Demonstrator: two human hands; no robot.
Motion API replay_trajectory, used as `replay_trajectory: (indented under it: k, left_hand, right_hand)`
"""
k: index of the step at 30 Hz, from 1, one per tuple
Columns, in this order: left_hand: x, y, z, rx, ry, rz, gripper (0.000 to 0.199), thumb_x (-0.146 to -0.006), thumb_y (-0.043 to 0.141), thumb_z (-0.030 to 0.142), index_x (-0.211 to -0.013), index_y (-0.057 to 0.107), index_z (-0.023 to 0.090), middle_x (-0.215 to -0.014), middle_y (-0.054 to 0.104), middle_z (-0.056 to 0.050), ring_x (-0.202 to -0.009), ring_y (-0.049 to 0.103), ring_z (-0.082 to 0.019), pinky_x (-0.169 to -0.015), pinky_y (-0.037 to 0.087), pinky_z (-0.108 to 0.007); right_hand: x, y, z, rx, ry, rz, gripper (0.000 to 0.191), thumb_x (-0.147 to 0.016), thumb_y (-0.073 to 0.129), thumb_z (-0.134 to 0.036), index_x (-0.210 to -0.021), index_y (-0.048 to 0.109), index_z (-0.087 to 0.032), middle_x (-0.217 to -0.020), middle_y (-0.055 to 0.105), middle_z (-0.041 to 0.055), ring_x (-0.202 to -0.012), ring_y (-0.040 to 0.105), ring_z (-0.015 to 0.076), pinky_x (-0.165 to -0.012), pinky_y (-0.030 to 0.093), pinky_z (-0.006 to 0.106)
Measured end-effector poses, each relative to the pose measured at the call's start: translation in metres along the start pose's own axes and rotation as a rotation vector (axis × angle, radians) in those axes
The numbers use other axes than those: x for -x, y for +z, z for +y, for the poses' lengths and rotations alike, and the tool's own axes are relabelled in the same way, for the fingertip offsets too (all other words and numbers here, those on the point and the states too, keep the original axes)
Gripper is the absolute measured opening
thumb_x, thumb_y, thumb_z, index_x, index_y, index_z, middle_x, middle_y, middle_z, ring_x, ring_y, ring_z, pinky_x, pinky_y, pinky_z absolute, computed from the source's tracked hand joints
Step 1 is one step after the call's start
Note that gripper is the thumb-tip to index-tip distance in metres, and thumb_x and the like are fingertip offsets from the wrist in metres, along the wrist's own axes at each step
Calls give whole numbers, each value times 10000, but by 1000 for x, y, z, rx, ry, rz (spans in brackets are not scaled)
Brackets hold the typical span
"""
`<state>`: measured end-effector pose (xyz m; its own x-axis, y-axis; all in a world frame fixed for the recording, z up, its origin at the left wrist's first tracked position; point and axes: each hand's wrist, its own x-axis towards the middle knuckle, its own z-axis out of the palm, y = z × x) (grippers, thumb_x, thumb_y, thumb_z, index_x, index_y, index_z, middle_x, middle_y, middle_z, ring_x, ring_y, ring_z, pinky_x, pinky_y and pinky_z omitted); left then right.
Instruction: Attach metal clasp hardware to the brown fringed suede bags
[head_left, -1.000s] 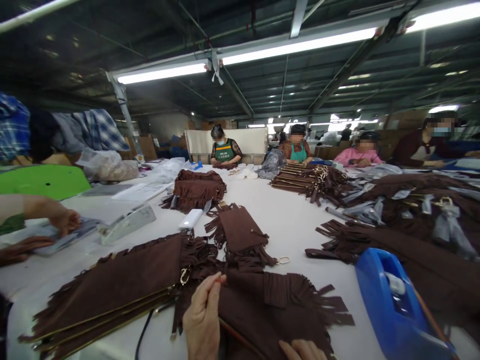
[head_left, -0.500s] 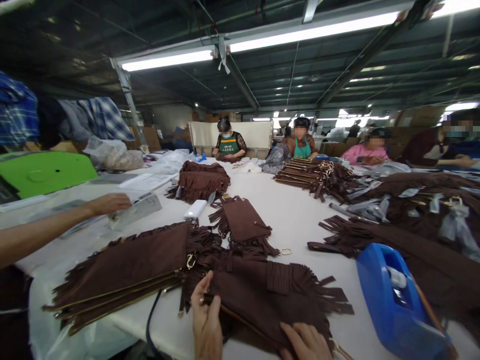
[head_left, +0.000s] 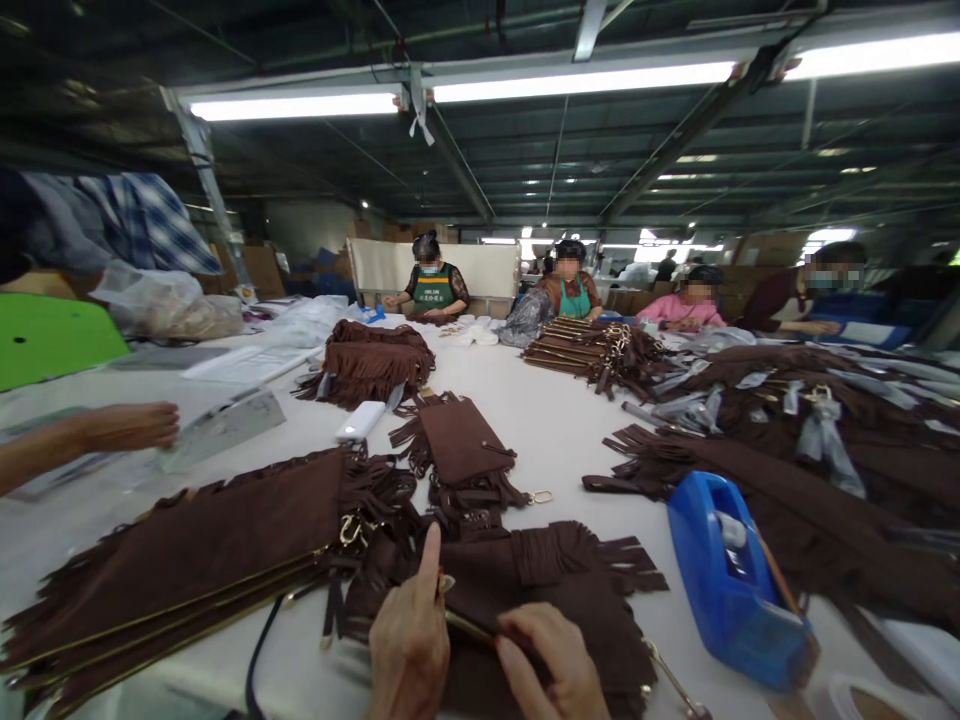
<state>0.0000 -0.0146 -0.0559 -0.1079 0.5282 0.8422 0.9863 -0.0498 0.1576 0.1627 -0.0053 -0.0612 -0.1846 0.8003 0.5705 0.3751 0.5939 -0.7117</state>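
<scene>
A dark brown fringed bag [head_left: 592, 590] lies in front of me with its gold zipper edge towards me. My left hand [head_left: 411, 635] holds the bag at the left end of that zipper, index finger stretched along the cloth; a small gold piece shows beside the finger. Farther right on the zipper edge, my right hand [head_left: 553, 655] pinches with thumb and index finger; what lies between the fingertips is hidden. Left of my hands a stack of similar fringed bags [head_left: 225, 520] shows gold zippers and a gold clasp. A smaller brown pouch [head_left: 465, 440] with a gold hook lies beyond.
A blue tape dispenser [head_left: 731, 580] stands to the right, before a heap of brown bags [head_left: 862, 440]. A white box-shaped device [head_left: 361, 421] and more bag piles lie farther back. Another person's hand [head_left: 139, 427] reaches in from the left. Several co-workers sit across the table.
My view has turned slightly right. My right hand has moved up and left along the zipper edge, closer to my left hand. The co-worker's hand at left has changed position slightly.
</scene>
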Motion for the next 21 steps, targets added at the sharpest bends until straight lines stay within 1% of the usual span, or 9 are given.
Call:
replay_trajectory:
  k: [1,3,5,7,10,13,17,21]
  left_hand:
    - [1,-2,3,-16,41,-10,534,-884,426,137,-1391,258,151,-667,668,-16,-490,552,-109,-543,398,-232]
    - [3,-4,8,-33,70,-43,580,-883,420,124,-1412,182,141,-662,647,-17,-516,542,-114,-576,397,-238]
    - [4,-5,9,-61,69,-58,586,-882,417,119,-1414,172,143,-634,617,-6,-528,528,-122,-591,389,-250]
    - [4,-6,9,-89,82,-51,591,-875,422,100,-1412,180,147,-632,606,3,-522,507,-120,-598,377,-257]
    - [3,-5,7,-97,135,-25,574,-874,406,90,-1407,200,140,-695,632,-12,-519,491,-113,-592,359,-262]
    - [5,-3,4,-101,158,-15,549,-882,374,103,-1405,211,138,-672,618,-7,-516,485,-113,-576,352,-262]
    - [9,-3,3,-140,167,-44,549,-878,377,114,-1402,213,125,-618,577,10,-514,484,-114,-570,361,-267]
    - [11,-4,3,-180,182,-87,560,-873,386,119,-1403,206,120,-585,543,18,-509,483,-120,-563,354,-277]
  right_hand:
    - [-6,4,-10,-91,74,-29,155,-819,503,-319,-816,636,-241,-754,635,5,-716,583,150,-689,404,257]
    - [-15,11,-24,-252,224,-81,195,-810,505,-348,-786,651,-220,-720,627,5,-683,567,143,-649,406,240]
    - [-21,18,-30,-410,368,-122,245,-788,535,-399,-753,660,-191,-694,627,12,-657,551,143,-613,409,232]
    - [-22,23,-30,-556,473,-143,297,-757,578,-448,-728,664,-165,-657,624,14,-619,528,136,-585,406,230]
    - [-22,27,-29,-667,532,-121,336,-722,621,-476,-699,670,-144,-615,613,11,-594,503,125,-572,397,227]
    - [-24,26,-31,-707,583,-120,336,-681,655,-474,-664,673,-139,-598,607,11,-591,497,122,-574,398,227]
    - [-30,21,-39,-734,683,-152,295,-605,695,-427,-612,665,-133,-551,570,1,-558,451,113,-565,377,238]
    - [-32,20,-43,-751,715,-151,243,-596,671,-370,-572,641,-130,-510,510,-21,-536,394,96,-552,339,233]
